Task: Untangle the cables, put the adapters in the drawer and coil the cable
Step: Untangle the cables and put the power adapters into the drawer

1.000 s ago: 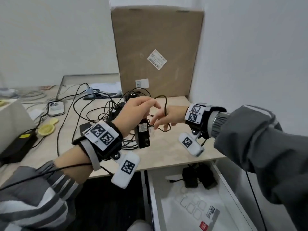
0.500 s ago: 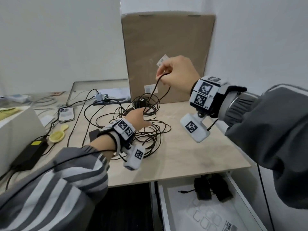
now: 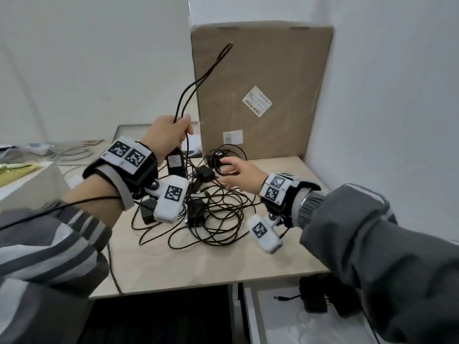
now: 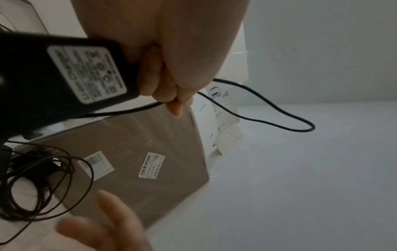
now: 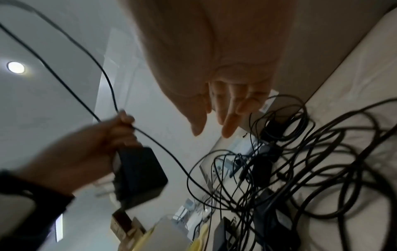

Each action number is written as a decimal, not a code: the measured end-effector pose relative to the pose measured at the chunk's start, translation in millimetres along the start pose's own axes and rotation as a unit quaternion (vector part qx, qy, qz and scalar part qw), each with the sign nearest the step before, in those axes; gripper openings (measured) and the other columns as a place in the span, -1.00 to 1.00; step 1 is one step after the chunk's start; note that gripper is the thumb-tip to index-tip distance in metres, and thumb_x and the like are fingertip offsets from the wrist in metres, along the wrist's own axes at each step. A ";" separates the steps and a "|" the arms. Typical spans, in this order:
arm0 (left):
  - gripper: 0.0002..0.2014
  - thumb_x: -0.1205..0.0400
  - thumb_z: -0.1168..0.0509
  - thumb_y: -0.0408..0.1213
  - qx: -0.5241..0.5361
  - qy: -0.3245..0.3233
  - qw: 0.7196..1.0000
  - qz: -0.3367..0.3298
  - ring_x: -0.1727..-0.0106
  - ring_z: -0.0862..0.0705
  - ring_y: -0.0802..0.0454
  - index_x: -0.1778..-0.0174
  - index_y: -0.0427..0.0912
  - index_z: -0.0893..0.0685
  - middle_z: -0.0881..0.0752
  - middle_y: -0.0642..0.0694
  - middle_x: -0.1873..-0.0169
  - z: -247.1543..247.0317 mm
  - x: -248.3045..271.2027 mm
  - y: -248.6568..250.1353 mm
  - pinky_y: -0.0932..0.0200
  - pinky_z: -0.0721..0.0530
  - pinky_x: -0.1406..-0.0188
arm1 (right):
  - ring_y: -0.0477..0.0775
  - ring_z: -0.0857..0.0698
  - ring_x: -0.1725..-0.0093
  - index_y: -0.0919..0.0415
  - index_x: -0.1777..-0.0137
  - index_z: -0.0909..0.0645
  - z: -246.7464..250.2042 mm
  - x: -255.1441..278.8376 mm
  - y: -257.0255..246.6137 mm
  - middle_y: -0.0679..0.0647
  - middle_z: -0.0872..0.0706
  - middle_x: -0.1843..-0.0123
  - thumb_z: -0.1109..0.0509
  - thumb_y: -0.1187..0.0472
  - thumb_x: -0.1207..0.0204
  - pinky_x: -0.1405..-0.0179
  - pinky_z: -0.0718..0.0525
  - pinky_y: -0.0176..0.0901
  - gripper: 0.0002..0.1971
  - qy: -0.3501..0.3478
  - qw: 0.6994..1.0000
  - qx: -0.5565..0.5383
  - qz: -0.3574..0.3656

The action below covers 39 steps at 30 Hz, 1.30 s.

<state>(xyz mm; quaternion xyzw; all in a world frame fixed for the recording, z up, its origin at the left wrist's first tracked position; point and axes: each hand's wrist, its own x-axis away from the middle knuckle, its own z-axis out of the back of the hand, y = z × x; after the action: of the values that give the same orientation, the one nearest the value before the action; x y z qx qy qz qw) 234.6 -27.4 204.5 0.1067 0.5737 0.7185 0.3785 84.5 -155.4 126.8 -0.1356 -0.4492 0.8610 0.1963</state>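
While the tangle [image 3: 213,217] of black cables sits mid-table [image 3: 198,266] with several adapters buried in it, progress looks partial at best. Left hand [image 3: 166,137] grips one black adapter [image 3: 175,163] plus its cable [image 3: 198,80], lifted above the pile; a doubled loop of that cable sticks up past the fist, and one strand runs down into the mess, so it's likely not fully free. Right hand [image 3: 239,173] is empty, fingers spread loosely, hovering over the far side of the tangle near the cardboard box [image 3: 260,70]. Open drawer [image 3: 263,319] below the table edge already holds two black adapters [image 3: 320,296]. Left to do, by my read: free the held one, stow the rest, coil the cable.
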 end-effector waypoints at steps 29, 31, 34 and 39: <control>-0.71 -0.68 -0.20 -0.11 0.038 0.017 0.994 -0.101 0.66 -0.29 0.18 0.08 -0.19 -0.78 -0.34 0.15 0.74 0.8 16.3 47.4 0.19 -0.30 0.49 | -0.19 -0.66 0.54 0.11 0.19 -0.53 117.1 16.8 -182.8 0.01 -0.71 0.38 -0.41 0.20 -0.58 0.52 -0.55 -0.37 -0.86 0.249 0.944 -0.036 0.214; -0.69 -0.68 -0.23 -0.09 0.015 -0.022 0.992 -0.119 0.66 -0.28 0.20 -0.01 -0.23 -0.78 -0.36 0.14 0.76 -14.7 26.0 55.6 0.20 -0.31 0.52 | -0.18 -0.67 0.53 0.11 0.20 -0.53 125.1 26.7 -182.5 0.00 -0.72 0.39 -0.40 0.19 -0.58 0.51 -0.58 -0.37 -0.86 0.228 0.953 -0.030 0.197; -0.75 -0.69 -0.26 -0.15 0.006 -0.101 0.989 -0.106 0.69 -0.34 0.23 -0.06 -0.22 -0.76 -0.42 0.16 0.77 -39.7 39.9 59.4 0.30 -0.33 0.65 | -0.19 -0.66 0.54 0.13 0.19 -0.54 132.7 36.7 -165.1 0.02 -0.72 0.38 -0.38 0.20 -0.60 0.49 -0.61 -0.37 -0.86 0.231 0.958 -0.039 0.167; -0.79 -0.67 -0.28 -0.13 -0.048 -0.161 0.981 -0.099 0.58 -0.30 0.11 0.10 -0.13 -0.79 -0.47 0.11 0.63 -74.9 48.0 51.7 0.30 -0.30 0.62 | -0.18 -0.69 0.53 0.17 0.21 -0.56 152.5 52.3 -121.5 0.05 -0.72 0.36 -0.37 0.23 -0.60 0.49 -0.59 -0.36 -0.85 0.253 0.958 -0.084 0.102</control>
<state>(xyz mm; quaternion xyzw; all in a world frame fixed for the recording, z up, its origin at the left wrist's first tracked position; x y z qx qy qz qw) 135.6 -54.0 214.0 0.1450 0.4777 0.6779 0.5396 1.9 -178.0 309.6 -0.4100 -0.4390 0.7735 0.2023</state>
